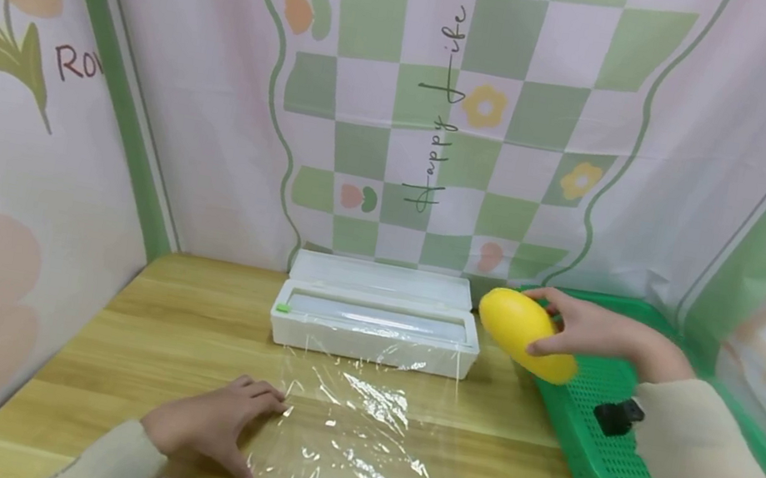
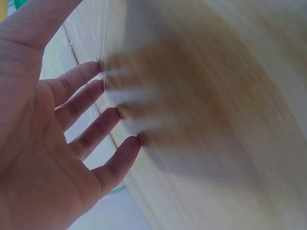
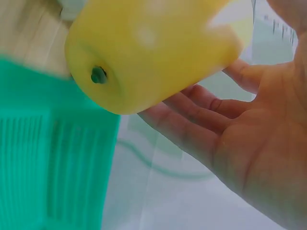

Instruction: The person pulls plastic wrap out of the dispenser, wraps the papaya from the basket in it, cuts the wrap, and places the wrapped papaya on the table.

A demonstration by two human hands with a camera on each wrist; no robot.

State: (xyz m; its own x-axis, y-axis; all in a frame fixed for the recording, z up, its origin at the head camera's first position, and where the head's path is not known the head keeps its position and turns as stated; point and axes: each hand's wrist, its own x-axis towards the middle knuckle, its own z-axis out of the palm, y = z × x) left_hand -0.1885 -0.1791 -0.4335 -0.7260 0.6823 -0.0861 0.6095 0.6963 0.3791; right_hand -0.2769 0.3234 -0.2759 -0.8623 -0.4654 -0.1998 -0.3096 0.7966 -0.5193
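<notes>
My right hand point(image 1: 595, 334) grips a long yellow mango point(image 1: 516, 325) between thumb and fingers, holding it in the air near the left edge of the green basket point(image 1: 565, 443). In the right wrist view the mango point(image 3: 144, 52) shows a small green stem at one end. A sheet of clear cling film point(image 1: 354, 454) lies drawn out toward me from a white film box point(image 1: 372, 347) with its lid up. My left hand point(image 1: 212, 418) rests its spread fingertips on the table at the film's left edge; the left wrist view shows loosely bent fingers point(image 2: 103, 134).
The wooden table point(image 1: 148, 326) meets a patterned cloth backdrop point(image 1: 209, 185) behind the film box. A green slide tab point(image 1: 283, 308) sits at the box's left end. The perforated basket takes up the table's right side.
</notes>
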